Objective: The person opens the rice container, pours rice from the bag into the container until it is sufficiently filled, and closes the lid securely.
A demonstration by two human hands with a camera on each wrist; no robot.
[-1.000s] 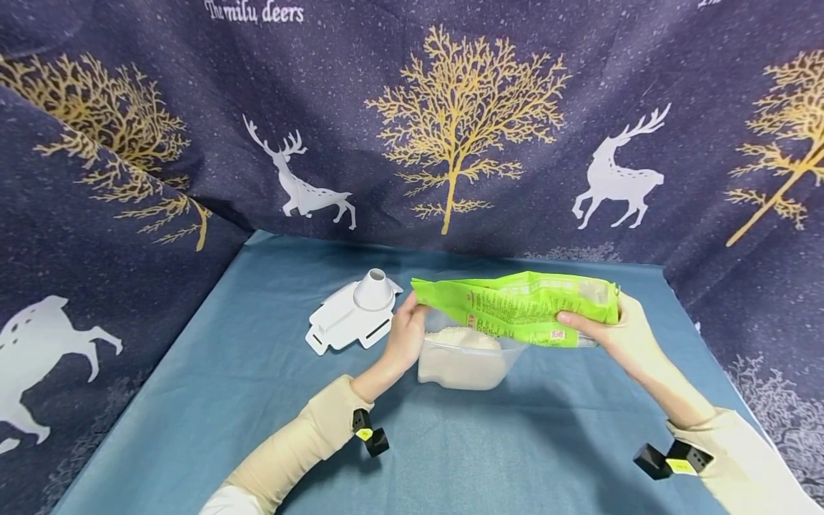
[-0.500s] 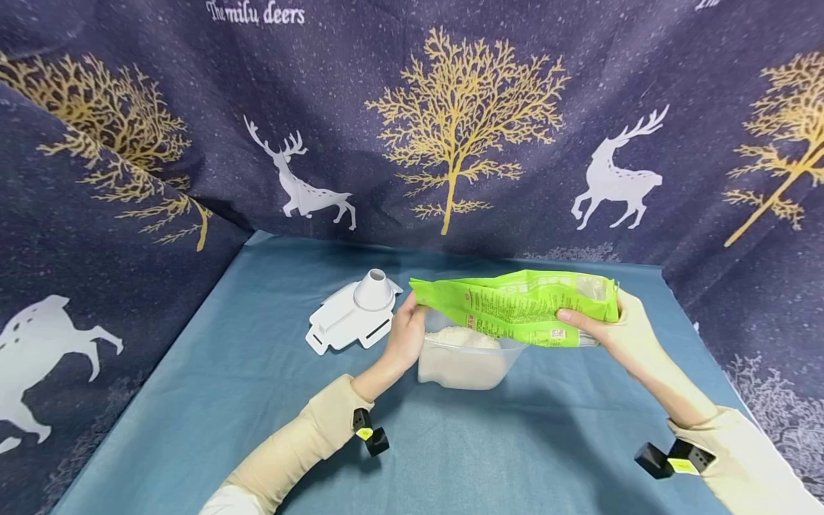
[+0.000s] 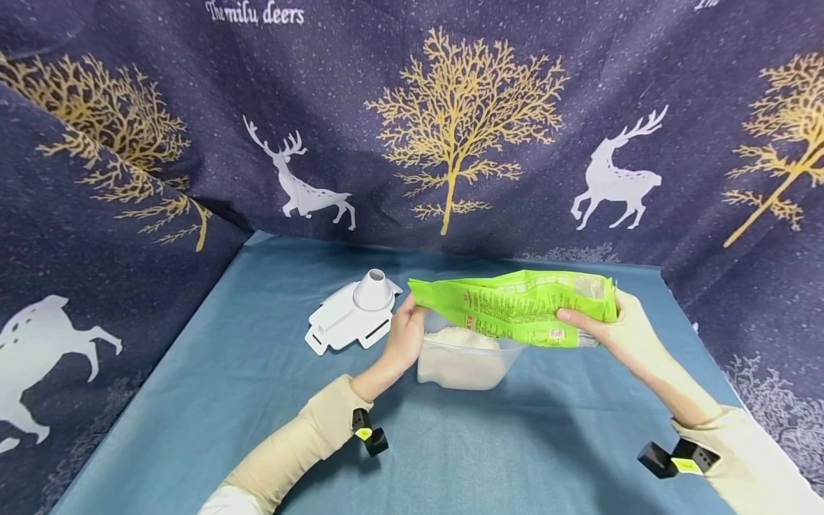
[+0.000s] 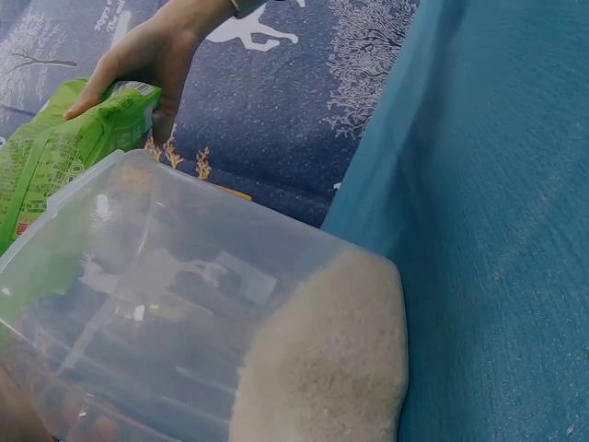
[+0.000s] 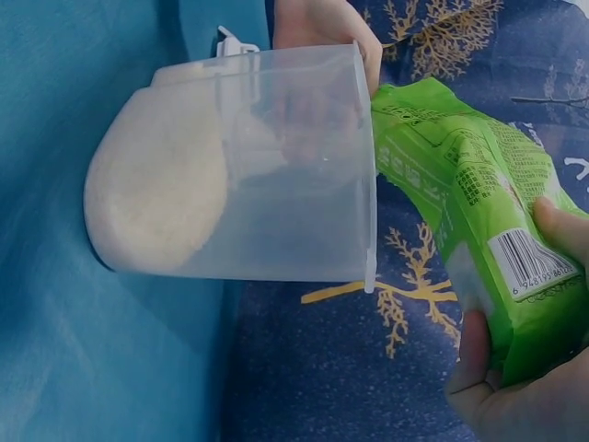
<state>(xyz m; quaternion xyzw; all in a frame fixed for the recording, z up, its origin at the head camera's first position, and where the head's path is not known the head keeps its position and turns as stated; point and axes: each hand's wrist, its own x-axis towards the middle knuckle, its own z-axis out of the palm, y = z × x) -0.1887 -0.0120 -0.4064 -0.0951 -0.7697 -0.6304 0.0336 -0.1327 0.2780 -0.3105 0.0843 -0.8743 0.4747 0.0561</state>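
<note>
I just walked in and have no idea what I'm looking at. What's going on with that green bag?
A person is tipping a green bag over a clear tub on a blue table. The right hand grips the bag's far end and holds it nearly level, its open end at the tub's rim. The left hand holds the tub's rim beside the bag's mouth. White rice already lies in the tub. A white lid with a spout lies on the table to the left, untouched.
</note>
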